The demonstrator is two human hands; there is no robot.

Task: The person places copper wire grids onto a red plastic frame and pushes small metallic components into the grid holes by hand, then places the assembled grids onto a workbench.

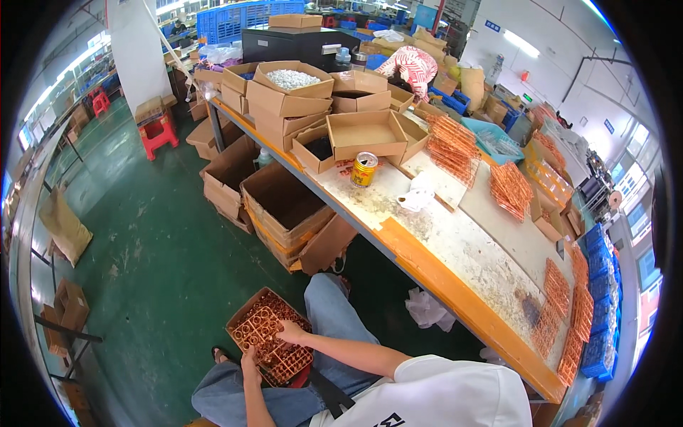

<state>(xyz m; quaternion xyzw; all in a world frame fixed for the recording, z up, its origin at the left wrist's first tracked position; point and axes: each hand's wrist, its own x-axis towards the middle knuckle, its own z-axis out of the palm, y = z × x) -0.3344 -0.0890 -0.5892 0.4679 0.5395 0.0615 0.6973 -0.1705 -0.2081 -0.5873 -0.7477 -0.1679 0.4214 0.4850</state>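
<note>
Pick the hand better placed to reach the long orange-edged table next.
Likely the right hand: it is nearer the table; the left hand is farther off, at the copper-coloured lattice tray.

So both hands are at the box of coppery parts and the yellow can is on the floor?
No: the head view shows the yellow can on the workbench. The left hand and right hand are at the box of coppery parts.
</note>
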